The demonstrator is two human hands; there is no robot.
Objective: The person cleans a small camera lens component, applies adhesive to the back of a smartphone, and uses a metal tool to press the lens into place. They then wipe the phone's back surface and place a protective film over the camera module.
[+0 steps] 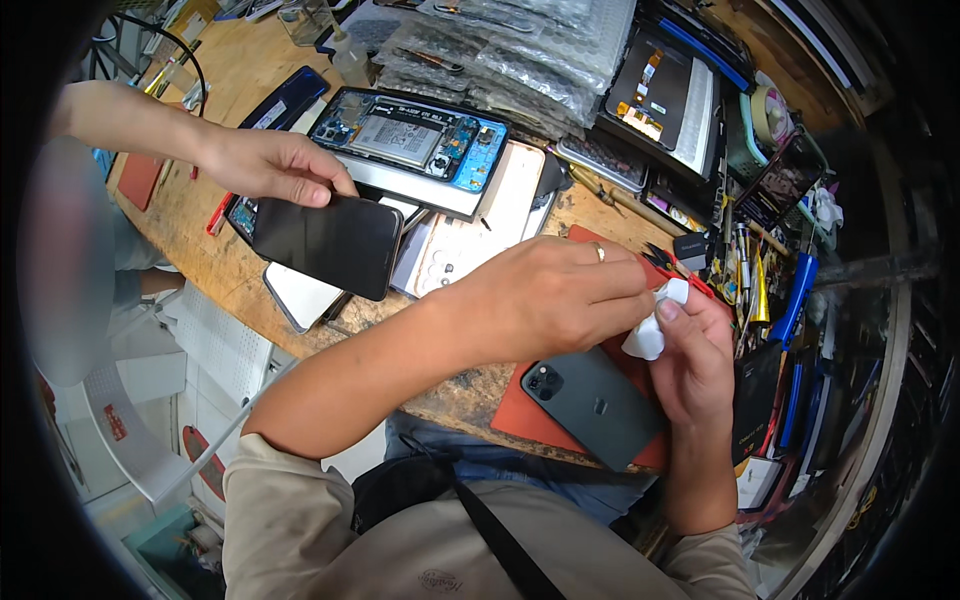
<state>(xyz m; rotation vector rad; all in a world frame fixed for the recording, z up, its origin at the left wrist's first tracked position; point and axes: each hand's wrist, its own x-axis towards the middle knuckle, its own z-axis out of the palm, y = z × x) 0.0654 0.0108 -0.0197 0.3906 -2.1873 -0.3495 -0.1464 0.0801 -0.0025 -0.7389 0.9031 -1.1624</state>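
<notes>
Tissue (645, 341) is showing white, phone back (598, 408) is gleaming dark grey-green, mat (525, 418) is glowing orange-red — table (465, 394) is showing blotchy tan

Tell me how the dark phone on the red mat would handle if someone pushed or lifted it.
The dark phone is a flat slab, so it should stay stiff and is unlikely to roll. Its smooth-looking back may feel slippery when lifted. The camera block faces up, so that bump probably wouldn't catch on the red mat.

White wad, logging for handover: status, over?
Right hand gripping white wad; left hand at it, fingertips hidden. Dark phone below, on red mat. Co-worker's hand clear, holding black phone.
</notes>
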